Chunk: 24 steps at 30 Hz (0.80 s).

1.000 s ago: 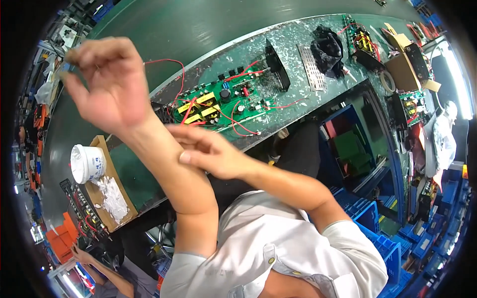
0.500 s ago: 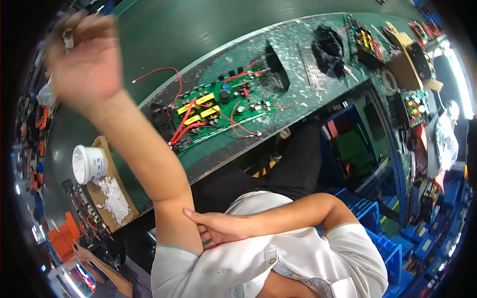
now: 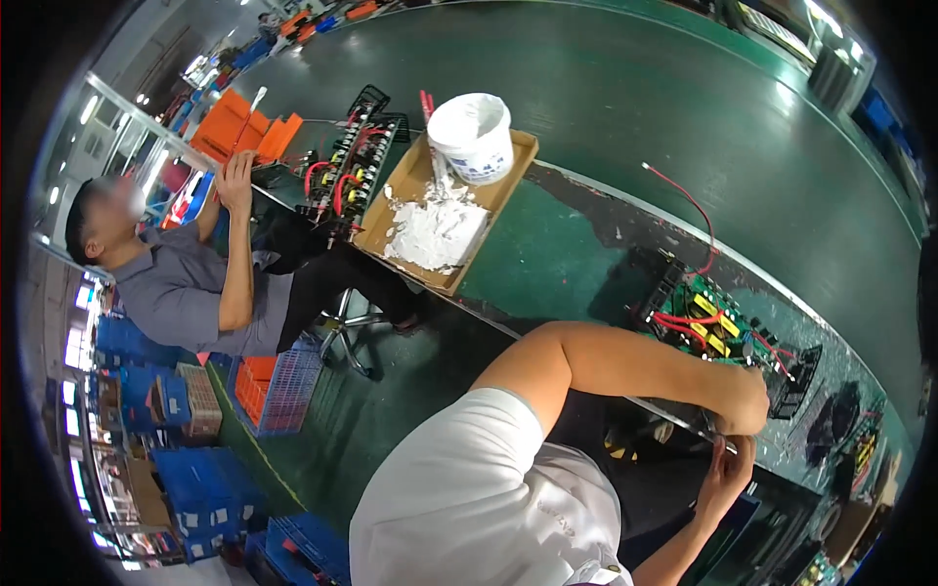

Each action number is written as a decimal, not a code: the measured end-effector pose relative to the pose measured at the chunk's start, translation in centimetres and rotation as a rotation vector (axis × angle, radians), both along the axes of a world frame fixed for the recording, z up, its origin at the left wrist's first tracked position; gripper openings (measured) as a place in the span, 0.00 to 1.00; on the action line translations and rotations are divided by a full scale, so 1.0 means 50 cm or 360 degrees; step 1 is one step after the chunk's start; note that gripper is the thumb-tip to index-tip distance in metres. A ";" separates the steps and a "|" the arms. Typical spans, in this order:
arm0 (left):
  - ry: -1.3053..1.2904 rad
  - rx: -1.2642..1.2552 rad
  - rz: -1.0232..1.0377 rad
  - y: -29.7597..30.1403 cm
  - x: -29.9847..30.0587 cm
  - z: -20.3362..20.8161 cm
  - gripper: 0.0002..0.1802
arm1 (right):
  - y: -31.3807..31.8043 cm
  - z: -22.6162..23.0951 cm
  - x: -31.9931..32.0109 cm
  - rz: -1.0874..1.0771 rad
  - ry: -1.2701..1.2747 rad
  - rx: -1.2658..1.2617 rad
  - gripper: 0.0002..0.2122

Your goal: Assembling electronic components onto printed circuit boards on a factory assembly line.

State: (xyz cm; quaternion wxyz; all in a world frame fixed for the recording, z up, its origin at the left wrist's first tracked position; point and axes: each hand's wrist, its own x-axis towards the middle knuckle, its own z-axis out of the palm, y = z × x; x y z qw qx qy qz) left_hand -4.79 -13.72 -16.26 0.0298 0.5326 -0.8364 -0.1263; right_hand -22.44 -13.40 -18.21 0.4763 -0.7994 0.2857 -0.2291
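My left hand (image 3: 743, 402) is at the bench's near edge on the right, its fingers curled down and mostly hidden. Just below it, my right hand (image 3: 725, 479) is closed, thumb and fingers pressed together against the left one's fingers. A small shiny thing (image 3: 729, 446) shows between the two hands, too small to name. Beyond my left forearm lies a green circuit board (image 3: 721, 311) with yellow blocks and red wires, partly covered by the arm. A black finned plate (image 3: 799, 383) stands beside my left hand.
Left along the bench, a cardboard tray (image 3: 523, 161) holds a white bucket (image 3: 481, 156) and white paste (image 3: 435, 230). More boards (image 3: 357, 161) stand beyond it. A co-worker (image 3: 186, 283) sits at the far left, hands raised. Blue crates (image 3: 205, 488) stand on the floor. A loose red wire (image 3: 699, 207) lies behind the board.
My view has swung left, bringing the tray and co-worker in fully. My left arm, raised before, has come down to the bench edge; my right hand has left my left elbow and met it.
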 end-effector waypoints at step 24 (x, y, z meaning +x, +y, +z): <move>0.0297 -0.0256 0.0550 -0.019 0.176 0.098 0.11 | -0.025 -0.039 0.055 -0.0010 -0.0064 0.0178 0.04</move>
